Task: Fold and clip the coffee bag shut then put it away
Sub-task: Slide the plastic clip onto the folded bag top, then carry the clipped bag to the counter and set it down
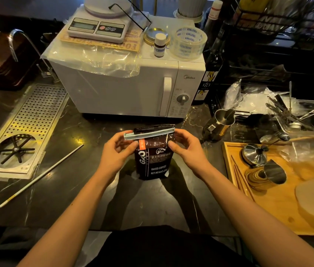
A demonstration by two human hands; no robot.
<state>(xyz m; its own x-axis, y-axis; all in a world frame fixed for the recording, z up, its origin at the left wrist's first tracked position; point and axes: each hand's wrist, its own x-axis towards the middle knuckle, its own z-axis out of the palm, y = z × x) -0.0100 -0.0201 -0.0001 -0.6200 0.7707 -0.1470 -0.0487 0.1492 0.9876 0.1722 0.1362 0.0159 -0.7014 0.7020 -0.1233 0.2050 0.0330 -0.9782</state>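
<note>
A dark brown coffee bag (pixel 153 162) stands upright on the black marble counter, just in front of the microwave. Its top is folded over, and a pale blue-grey bag clip (pixel 148 134) lies across the fold. My left hand (pixel 116 149) pinches the clip's left end and the bag's upper left edge. My right hand (pixel 186 146) holds the clip's right end and the bag's upper right corner. Whether the clip is snapped fully closed is not clear from here.
A white microwave (pixel 125 87) stands right behind the bag, with a scale (pixel 99 26) and tape roll (pixel 188 42) on top. A perforated drip tray (pixel 25 130) and a white stick (pixel 42 175) lie left. Steel jugs (pixel 221 122) and a wooden tray (pixel 279 189) crowd the right.
</note>
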